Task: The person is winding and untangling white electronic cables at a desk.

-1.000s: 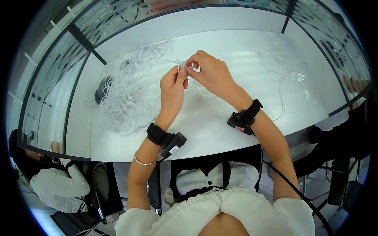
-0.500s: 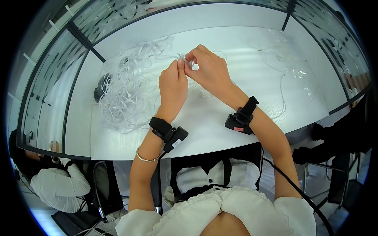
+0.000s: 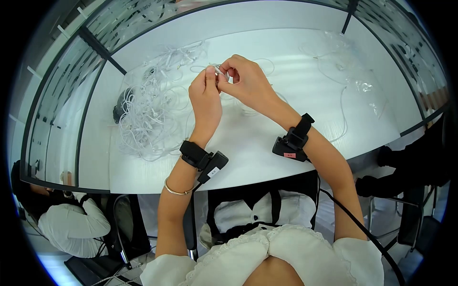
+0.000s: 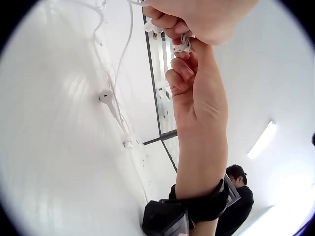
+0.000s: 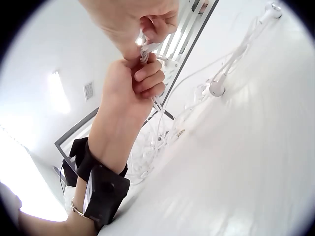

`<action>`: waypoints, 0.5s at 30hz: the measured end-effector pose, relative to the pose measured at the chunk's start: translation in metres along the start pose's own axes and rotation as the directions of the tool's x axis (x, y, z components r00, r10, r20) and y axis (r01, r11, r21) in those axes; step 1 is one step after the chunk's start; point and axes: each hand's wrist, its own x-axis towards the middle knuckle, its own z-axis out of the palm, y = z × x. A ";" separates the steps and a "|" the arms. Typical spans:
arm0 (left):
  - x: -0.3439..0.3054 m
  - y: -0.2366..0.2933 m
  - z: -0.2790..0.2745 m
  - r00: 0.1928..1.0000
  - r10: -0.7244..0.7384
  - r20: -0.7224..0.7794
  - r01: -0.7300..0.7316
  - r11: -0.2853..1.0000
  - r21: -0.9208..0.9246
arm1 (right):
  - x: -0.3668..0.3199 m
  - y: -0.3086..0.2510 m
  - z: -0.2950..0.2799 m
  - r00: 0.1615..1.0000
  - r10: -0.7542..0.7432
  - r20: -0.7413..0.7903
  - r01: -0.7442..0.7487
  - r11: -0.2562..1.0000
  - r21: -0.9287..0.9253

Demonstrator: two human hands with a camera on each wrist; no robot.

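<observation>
Between the two hands is a small bundle of white earphone cable, mostly hidden by fingers. My left hand holds it, with the thumb upright and the other fingers curled behind. From the right, my right hand pinches the cable at the bundle with thumb and forefinger. Its other fingers are bent in toward the palm. Loose cable hangs from the hands. A white earbud shows beside the right arm, close over the table in the left wrist view. Another earbud appears in the right wrist view.
A tangled pile of white earphones covers the table's left side, with a dark object at its edge. Clear plastic bags and a loose white cord lie at right. Partition panels enclose the table's back and sides.
Both hands have shifted slightly left and away from the body, still together at the bundle. The left hand has turned, and its thumb stands out from the fingers more than half a second ago.
</observation>
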 end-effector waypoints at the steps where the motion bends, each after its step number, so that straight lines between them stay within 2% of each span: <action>1: 0.000 0.000 0.000 1.000 -0.025 0.002 0.025 0.999 -0.037 | 0.000 0.001 0.001 1.000 0.002 -0.001 -0.002 1.000 0.007; 4: 0.003 -0.007 -0.001 0.999 -0.036 -0.010 0.036 0.999 -0.024 | 0.000 0.003 0.002 1.000 0.014 0.001 -0.014 1.000 0.026; 7: 0.003 -0.004 -0.001 0.997 -0.081 -0.003 0.080 0.992 -0.095 | 0.000 0.004 0.005 0.999 0.051 -0.001 -0.050 0.996 0.075; 10: 0.001 -0.002 -0.004 0.997 -0.065 0.044 0.069 0.991 -0.112 | -0.002 -0.001 0.004 0.996 0.090 0.006 -0.090 0.992 0.094; 15: 0.000 -0.003 -0.001 0.998 -0.053 -0.037 0.050 0.995 -0.081 | -0.005 0.001 0.009 0.995 0.097 0.031 -0.099 0.993 0.065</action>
